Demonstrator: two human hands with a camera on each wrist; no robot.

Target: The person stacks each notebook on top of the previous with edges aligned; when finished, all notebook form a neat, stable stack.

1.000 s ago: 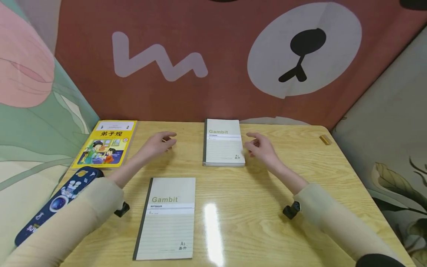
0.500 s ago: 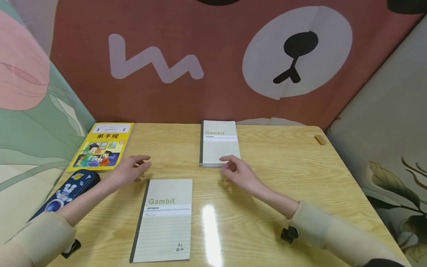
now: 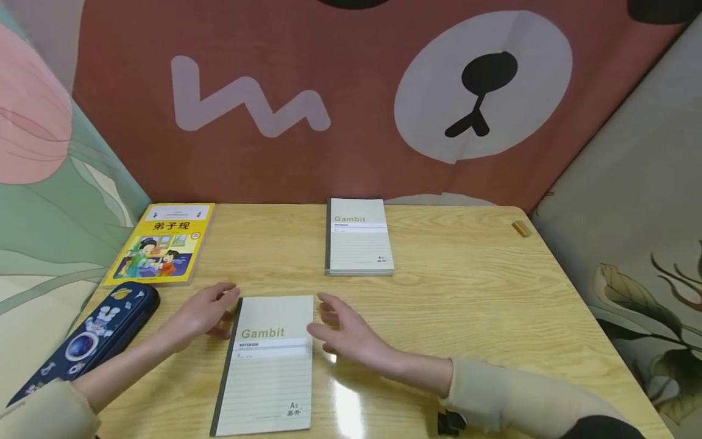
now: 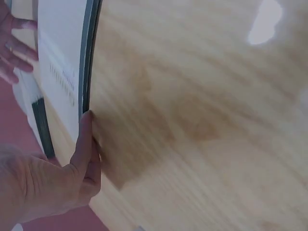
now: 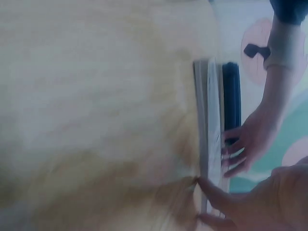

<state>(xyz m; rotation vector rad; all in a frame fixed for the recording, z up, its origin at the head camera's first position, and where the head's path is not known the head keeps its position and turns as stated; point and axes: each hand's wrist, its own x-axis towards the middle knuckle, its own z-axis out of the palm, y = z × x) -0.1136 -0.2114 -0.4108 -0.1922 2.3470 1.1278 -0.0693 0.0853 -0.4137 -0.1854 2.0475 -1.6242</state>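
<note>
A pale Gambit notebook (image 3: 269,378) with a dark spine lies flat near the table's front. At its upper left corner is my left hand (image 3: 204,312), fingers fairly straight. In the left wrist view, the thumb of my left hand (image 4: 62,180) touches the spine edge of the notebook (image 4: 62,62). My right hand (image 3: 351,335) stands at the opposite edge with fingers extended. Seen from the right wrist, fingertips of my right hand (image 5: 255,204) meet the edge of the notebook (image 5: 204,110), which is blurred. Neither hand curls round it.
Further back lies a small stack of Gambit notebooks (image 3: 359,250). A yellow picture book (image 3: 161,244) and a dark blue astronaut pencil case (image 3: 90,338) lie along the left side. A small brown block (image 3: 521,228) is near the table's back right corner, before the printed wall covering.
Both hands have come back from beside the far notebook stack to the two sides of the near notebook. The far stack and the near notebook stay where they were.
</note>
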